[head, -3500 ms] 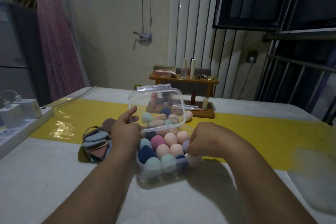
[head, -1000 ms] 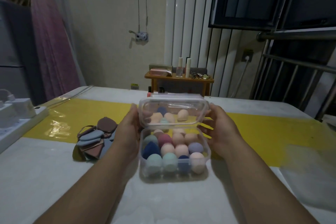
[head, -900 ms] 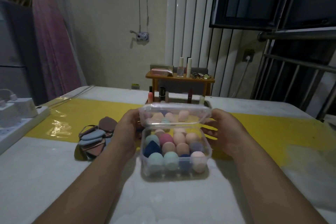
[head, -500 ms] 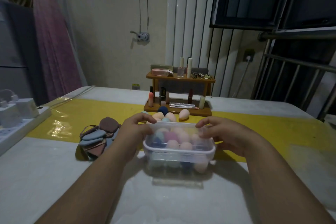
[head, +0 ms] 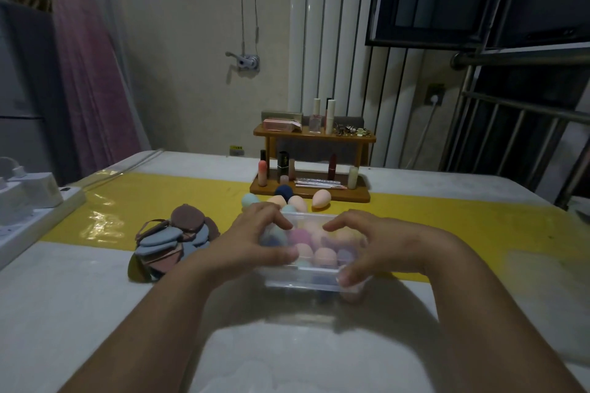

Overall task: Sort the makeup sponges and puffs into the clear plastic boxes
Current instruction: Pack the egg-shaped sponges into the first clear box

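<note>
A clear plastic box (head: 306, 281) filled with several pastel egg-shaped sponges sits on the white table, its lid down on top. My left hand (head: 255, 239) grips the box's left end, fingers over the lid and thumb on the front edge. My right hand (head: 380, 246) grips the right end the same way, its thumb at the front right corner. Several loose sponges (head: 321, 198) lie just behind the box on the yellow runner. A heap of flat puffs (head: 172, 239) in blue, brown and pink lies to the left of the box.
A wooden two-tier cosmetics rack (head: 314, 166) with bottles and lipsticks stands behind the loose sponges. A white power strip with chargers (head: 28, 204) lies along the left table edge. The yellow runner (head: 463, 226) crosses the table.
The lid, raised a second ago, has come down onto the box. Both hands moved from the lid's sides onto its top, and the thumbs now sit on the front edge.
</note>
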